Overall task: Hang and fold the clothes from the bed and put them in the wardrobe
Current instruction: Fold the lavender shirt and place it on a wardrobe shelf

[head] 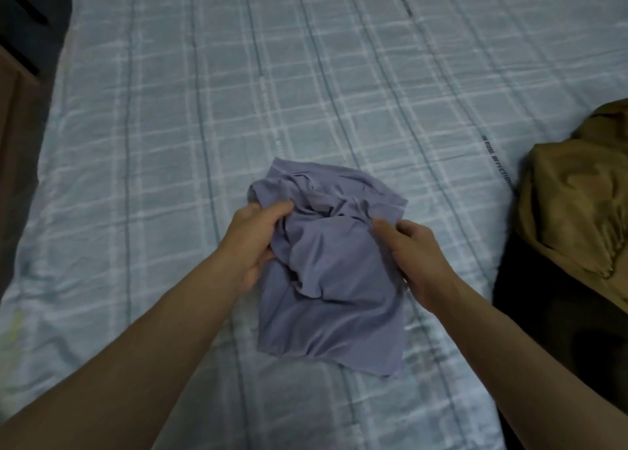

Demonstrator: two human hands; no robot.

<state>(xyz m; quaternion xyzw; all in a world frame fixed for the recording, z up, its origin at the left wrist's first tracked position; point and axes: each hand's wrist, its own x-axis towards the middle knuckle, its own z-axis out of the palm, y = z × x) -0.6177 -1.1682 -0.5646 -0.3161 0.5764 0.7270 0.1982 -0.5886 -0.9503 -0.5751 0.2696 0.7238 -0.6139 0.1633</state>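
Note:
A crumpled lavender-grey garment (326,279) lies bunched in the middle of the bed (170,126), which has a pale blue checked cover. My left hand (255,242) grips the garment's left side, thumb on top and fingers curled under the cloth. My right hand (418,262) holds its right side, thumb pressed on the fabric and fingers hidden behind it. The lower part of the garment hangs toward me over the cover.
An olive-brown garment (577,204) lies heaped at the bed's right edge, over something dark (560,330) below it. A brown piece of furniture (13,116) stands along the bed's left side, with dark floor behind it.

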